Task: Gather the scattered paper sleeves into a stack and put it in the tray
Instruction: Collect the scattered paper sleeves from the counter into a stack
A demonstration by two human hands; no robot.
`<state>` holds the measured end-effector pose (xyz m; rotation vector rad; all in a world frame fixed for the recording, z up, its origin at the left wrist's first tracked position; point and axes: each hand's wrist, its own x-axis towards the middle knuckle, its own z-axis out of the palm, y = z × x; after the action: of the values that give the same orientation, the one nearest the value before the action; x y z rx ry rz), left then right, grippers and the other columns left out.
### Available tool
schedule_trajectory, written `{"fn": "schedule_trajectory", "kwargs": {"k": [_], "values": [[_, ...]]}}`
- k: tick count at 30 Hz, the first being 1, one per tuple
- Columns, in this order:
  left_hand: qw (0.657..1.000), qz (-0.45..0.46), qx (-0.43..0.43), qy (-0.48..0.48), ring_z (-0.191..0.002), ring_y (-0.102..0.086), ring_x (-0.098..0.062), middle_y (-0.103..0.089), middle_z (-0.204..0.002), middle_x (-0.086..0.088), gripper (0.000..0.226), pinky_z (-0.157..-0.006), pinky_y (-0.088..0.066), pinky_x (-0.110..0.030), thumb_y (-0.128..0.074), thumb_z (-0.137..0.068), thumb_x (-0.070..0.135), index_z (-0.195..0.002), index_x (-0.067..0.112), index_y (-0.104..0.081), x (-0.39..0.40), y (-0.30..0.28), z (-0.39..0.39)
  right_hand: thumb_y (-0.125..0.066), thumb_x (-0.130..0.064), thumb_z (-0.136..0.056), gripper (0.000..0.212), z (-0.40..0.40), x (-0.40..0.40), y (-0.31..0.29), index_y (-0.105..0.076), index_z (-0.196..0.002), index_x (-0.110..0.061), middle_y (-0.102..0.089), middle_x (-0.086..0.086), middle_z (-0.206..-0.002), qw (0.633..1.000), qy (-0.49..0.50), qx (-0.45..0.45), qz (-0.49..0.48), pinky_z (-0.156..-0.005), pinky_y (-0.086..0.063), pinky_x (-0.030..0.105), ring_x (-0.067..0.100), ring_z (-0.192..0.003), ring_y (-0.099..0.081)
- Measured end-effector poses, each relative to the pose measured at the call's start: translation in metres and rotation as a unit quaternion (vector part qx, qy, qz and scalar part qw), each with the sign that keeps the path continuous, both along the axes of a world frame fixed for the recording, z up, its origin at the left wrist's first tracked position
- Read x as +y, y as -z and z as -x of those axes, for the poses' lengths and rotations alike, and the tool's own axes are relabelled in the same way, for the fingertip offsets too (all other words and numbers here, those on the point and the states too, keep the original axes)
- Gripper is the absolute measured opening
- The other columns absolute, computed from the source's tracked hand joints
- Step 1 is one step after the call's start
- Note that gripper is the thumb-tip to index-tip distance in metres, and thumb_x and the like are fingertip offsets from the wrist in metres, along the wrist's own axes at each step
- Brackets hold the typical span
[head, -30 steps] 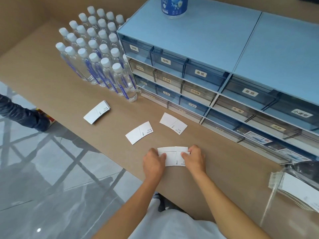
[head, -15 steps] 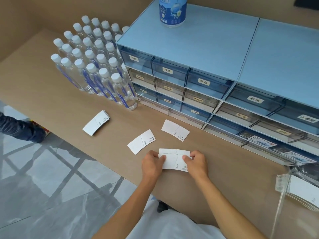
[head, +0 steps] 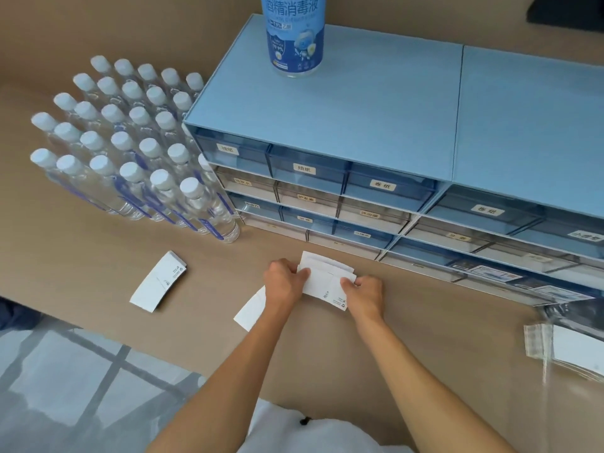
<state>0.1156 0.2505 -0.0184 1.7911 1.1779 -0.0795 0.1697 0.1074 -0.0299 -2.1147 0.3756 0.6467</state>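
Here, a partial stack of flat white paper sleeves is pinched between both hands above the tan surface, while two sleeves remain loose and nothing is trayed.

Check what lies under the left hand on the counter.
A white paper sleeve pokes out from beneath the left hand and wrist; its far end is covered, so its print cannot be seen.

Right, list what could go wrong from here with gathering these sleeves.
1. The sleeves pinched between the left hand and right hand sit fanned, edges unaligned; the held sleeves may slip apart when lifted.
2. One loose sleeve lies partly under the left wrist, near the counter edge; a drag could knock it to the floor.
3. The far sleeve lies close to the water bottles; a hasty reach might topple them.
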Motion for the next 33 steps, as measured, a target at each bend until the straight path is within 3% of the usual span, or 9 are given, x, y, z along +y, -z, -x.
{"fn": "schedule_trajectory", "kwargs": {"k": [6, 9, 12, 17, 21, 25, 30, 33], "values": [[0.999, -0.005, 0.015, 0.031, -0.094, -0.066, -0.032, -0.070, -0.106, -0.018, 0.022, -0.072, -0.042, -0.026, -0.073, -0.086, 0.018, -0.095, -0.002, -0.070, 0.015, 0.006, -0.025, -0.066, -0.010, -0.083, 0.013, -0.006, 0.018, 0.003, -0.069, -0.085, 0.003, -0.074, 0.021, -0.092, 1.000, 0.026, -0.003, 0.016, -0.054, -0.043, 0.021, 0.029, -0.073, -0.070], [0.998, 0.000, 0.038, 0.041, -0.095, -0.067, -0.034, -0.071, -0.106, -0.019, 0.027, -0.072, -0.045, -0.028, -0.073, -0.086, 0.019, -0.100, -0.004, -0.070, 0.017, 0.010, -0.027, -0.064, -0.010, -0.084, 0.013, -0.003, 0.023, 0.004, -0.065, -0.092, -0.001, -0.069, 0.019, -0.101, 0.998, 0.025, -0.017, 0.048, -0.072, -0.055, 0.034, 0.035, -0.090, -0.068], [0.998, -0.001, 0.041, 0.041, -0.094, -0.067, -0.034, -0.071, -0.101, -0.018, 0.029, -0.072, -0.045, -0.028, -0.074, -0.086, 0.021, -0.100, -0.004, -0.070, 0.019, 0.012, -0.029, -0.064, -0.011, -0.086, 0.016, -0.002, 0.026, 0.004, -0.064, -0.098, -0.001, -0.068, 0.018, -0.106, 0.997, 0.032, -0.031, 0.065, -0.084, -0.057, 0.043, 0.036, -0.099, -0.066], [0.997, -0.011, 0.052, 0.058, -0.086, -0.058, -0.027, -0.070, -0.100, -0.016, 0.029, -0.072, -0.044, -0.029, -0.074, -0.085, 0.025, -0.098, 0.000, -0.069, 0.023, 0.009, -0.034, -0.066, -0.009, -0.083, 0.013, -0.003, 0.028, 0.003, -0.056, -0.091, -0.006, -0.067, 0.016, -0.102, 0.996, 0.048, -0.048, 0.062, -0.069, -0.047, 0.030, 0.030, -0.087, -0.063], [0.996, -0.024, 0.048, 0.072, -0.091, -0.065, -0.029, -0.071, -0.099, -0.013, 0.024, -0.071, -0.046, -0.028, -0.076, -0.082, 0.019, -0.099, 0.005, -0.068, 0.024, 0.008, -0.031, -0.070, -0.010, -0.081, 0.021, -0.002, 0.023, 0.009, -0.061, -0.099, -0.005, -0.070, 0.014, -0.099, 0.997, 0.061, -0.038, 0.035, -0.076, -0.058, 0.038, 0.032, -0.089, -0.068], [0.997, 0.004, 0.030, 0.068, -0.096, -0.067, -0.025, -0.074, -0.102, -0.005, 0.029, -0.079, -0.050, -0.027, -0.075, -0.082, 0.017, -0.108, 0.008, -0.069, 0.017, 0.005, -0.022, -0.071, -0.007, -0.082, 0.019, 0.006, 0.016, 0.010, -0.065, -0.099, -0.005, -0.072, 0.013, -0.090, 0.992, 0.116, -0.029, -0.050, -0.068, -0.054, 0.030, 0.029, -0.080, -0.070], [0.998, 0.054, -0.006, 0.033, -0.079, -0.064, -0.014, -0.065, -0.080, 0.009, 0.018, -0.063, -0.043, -0.020, -0.077, -0.081, 0.021, -0.095, 0.014, -0.068, -0.003, 0.002, 0.020, -0.068, -0.005, -0.086, 0.010, 0.026, -0.007, 0.007, -0.066, -0.094, -0.010, -0.071, 0.009, -0.085, 0.986, 0.125, -0.025, -0.109, -0.061, -0.049, 0.026, 0.021, -0.072, -0.067], [0.997, 0.069, -0.005, -0.029, -0.076, -0.063, -0.013, -0.065, -0.081, 0.005, 0.015, -0.061, -0.044, -0.019, -0.077, -0.082, 0.021, -0.090, 0.013, -0.067, -0.014, 0.006, 0.058, -0.066, -0.001, -0.085, 0.015, 0.038, -0.011, 0.006, -0.066, -0.088, -0.015, -0.070, 0.004, -0.080, 0.990, 0.073, -0.011, -0.116, -0.059, -0.048, 0.024, 0.017, -0.069, -0.065]]}}
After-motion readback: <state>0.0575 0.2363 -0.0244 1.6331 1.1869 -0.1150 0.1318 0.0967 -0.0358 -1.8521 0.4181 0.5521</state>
